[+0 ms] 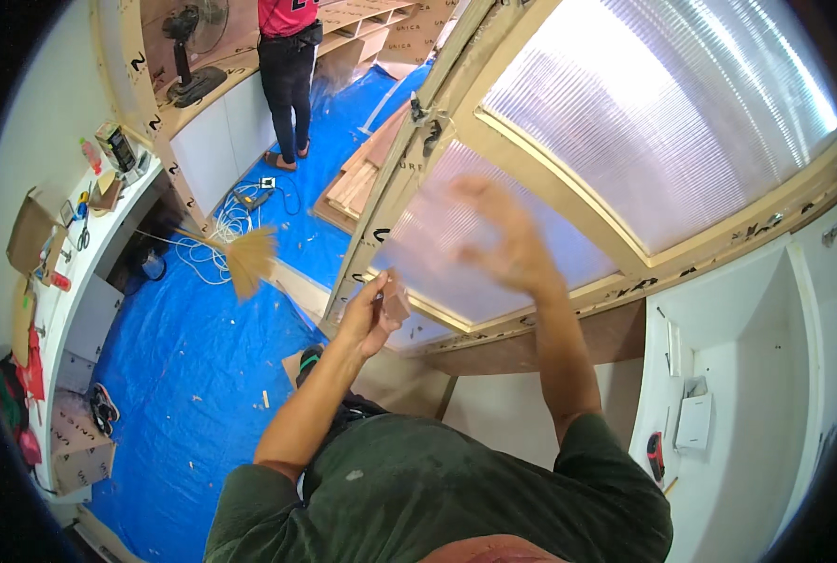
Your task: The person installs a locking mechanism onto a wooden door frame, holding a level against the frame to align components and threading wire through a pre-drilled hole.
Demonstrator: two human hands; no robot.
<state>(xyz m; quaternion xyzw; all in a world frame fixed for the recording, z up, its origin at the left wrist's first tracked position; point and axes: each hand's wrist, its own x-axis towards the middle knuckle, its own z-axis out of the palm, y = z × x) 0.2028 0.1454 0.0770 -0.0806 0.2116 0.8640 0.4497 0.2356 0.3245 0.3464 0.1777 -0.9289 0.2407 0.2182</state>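
My left hand [371,324] is closed around a small, flat, pinkish-brown folded piece [396,302]; the frame does not show what kind it is. It is beside the lower edge of a large framed door [559,192] with ribbed translucent panels. My right hand [505,235] is raised in front of the lower panel [437,206], smeared by motion. Its thumb and fingers look spread apart, with nothing seen between them. Whether it touches the panel cannot be made out.
A blue sheet [184,375] covers the floor, with a straw broom [249,261], white cable [235,202] and stacked boards [367,174]. A person in black trousers [290,89] stands beyond. A cluttered white counter [90,244] runs left; a white cabinet [747,375] is at right.
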